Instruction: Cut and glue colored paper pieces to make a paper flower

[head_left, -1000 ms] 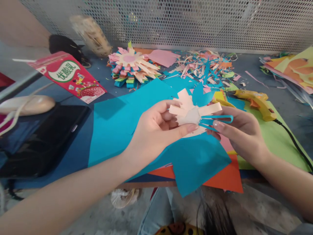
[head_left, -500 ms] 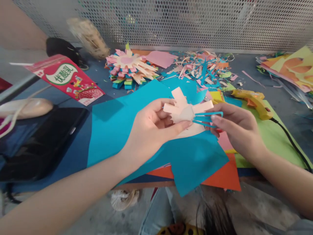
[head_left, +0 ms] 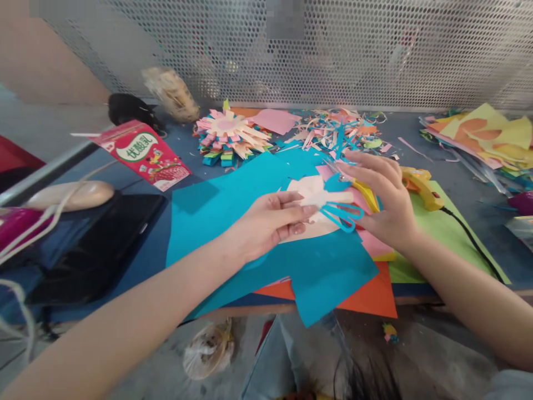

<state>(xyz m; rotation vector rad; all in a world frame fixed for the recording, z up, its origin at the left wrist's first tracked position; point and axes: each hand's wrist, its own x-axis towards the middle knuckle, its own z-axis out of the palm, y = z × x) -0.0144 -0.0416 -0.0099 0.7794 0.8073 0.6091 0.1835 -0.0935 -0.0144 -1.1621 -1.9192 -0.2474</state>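
My left hand pinches a pale pink paper flower between thumb and fingers, above the blue sheets. Thin blue paper loops stick out of the flower's right side. Just right of these loops, my right hand is raised with its fingers apart and curved, holding nothing that I can see. Its thumb is close to the loop ends; whether it touches them I cannot tell. A small shiny metal piece by its fingertips is too unclear to name. Blue paper sheets lie beneath both hands.
A layered paper flower and a heap of paper scraps lie at the back. A yellow glue gun rests on green paper. At left are a red drink carton and a black phone-like device. Perforated metal stands behind.
My right hand has let go of the blue strips and lifted, its fingers spreading. The strips now show as rounded loops. The view has shifted slightly.
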